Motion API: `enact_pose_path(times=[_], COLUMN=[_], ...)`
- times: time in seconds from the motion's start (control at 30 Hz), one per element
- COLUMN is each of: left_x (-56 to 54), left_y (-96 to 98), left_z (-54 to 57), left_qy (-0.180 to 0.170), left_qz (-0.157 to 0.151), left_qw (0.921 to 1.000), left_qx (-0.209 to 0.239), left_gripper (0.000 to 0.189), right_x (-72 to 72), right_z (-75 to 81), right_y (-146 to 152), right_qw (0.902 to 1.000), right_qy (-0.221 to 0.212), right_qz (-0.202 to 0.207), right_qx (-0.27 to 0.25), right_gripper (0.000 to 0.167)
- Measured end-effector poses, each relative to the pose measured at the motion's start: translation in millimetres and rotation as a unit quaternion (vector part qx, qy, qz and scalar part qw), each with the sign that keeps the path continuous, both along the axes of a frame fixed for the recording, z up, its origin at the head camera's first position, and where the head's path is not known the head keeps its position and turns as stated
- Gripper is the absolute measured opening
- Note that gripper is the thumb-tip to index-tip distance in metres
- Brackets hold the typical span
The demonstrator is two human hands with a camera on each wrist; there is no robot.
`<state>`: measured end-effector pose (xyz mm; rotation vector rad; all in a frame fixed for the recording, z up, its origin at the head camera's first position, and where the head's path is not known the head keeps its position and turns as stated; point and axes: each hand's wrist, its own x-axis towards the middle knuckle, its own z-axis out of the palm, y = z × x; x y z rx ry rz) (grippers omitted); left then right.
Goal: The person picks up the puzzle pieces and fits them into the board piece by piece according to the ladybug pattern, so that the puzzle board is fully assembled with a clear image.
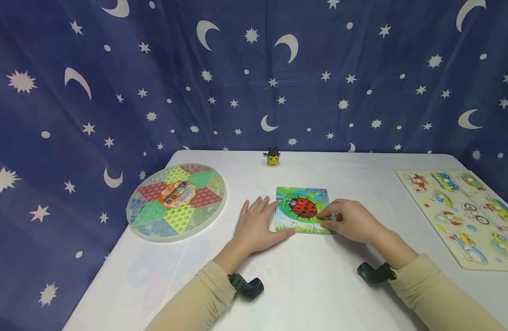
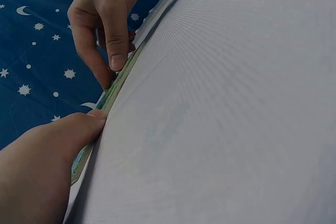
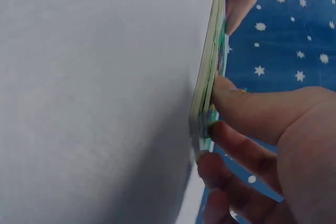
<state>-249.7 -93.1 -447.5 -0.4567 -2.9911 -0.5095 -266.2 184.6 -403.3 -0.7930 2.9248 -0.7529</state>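
A square ladybug jigsaw puzzle lies flat on the table, its picture a red spotted beetle on green with grass along the front. My left hand rests at its left side, fingers stretched out, thumb on the front edge. At the puzzle's lower right, my right hand pinches a puzzle piece between thumb and index finger; the fingers hide most of it. In the right wrist view the board's layered edge shows, and the right thumb lies against it. The left thumb touches the board's edge in the left wrist view.
A round Chinese checkers board lies at the left. A wooden vehicle puzzle board lies at the right. A small yellow figure stands at the white table's back edge, before a blue star-and-moon curtain.
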Motion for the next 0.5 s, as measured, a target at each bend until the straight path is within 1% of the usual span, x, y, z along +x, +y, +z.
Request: enact_pose_path(times=[0.17, 0.27, 0.4, 0.5], left_x=[0.0, 0.3, 0.2, -0.2], left_y=[-2.6, -4.3, -6.0, -6.9], left_z=[0.1, -1.3, -2.6, -3.4], left_qy=[0.003, -0.001, 0.004, 0.007], left_qz=[0.002, 0.006, 0.007, 0.006], left_qw=[1.0000, 1.0000, 1.0000, 1.0000], left_qx=[0.000, -0.003, -0.003, -0.002], left_gripper=[0.095, 0.095, 0.095, 0.096], right_x=[2.2, 3.1, 2.9, 1.8], right_z=[-0.6, -2.5, -3.7, -4.7], right_y=[-6.4, -8.8, -10.7, -9.9], right_qw=[0.9978, 0.9964, 0.9964, 0.9978], right_qy=[0.053, 0.068, 0.072, 0.062], right_qz=[0.014, 0.023, 0.019, 0.008], right_qx=[0.038, 0.045, 0.041, 0.023], right_gripper=[0.018, 0.017, 0.017, 0.016])
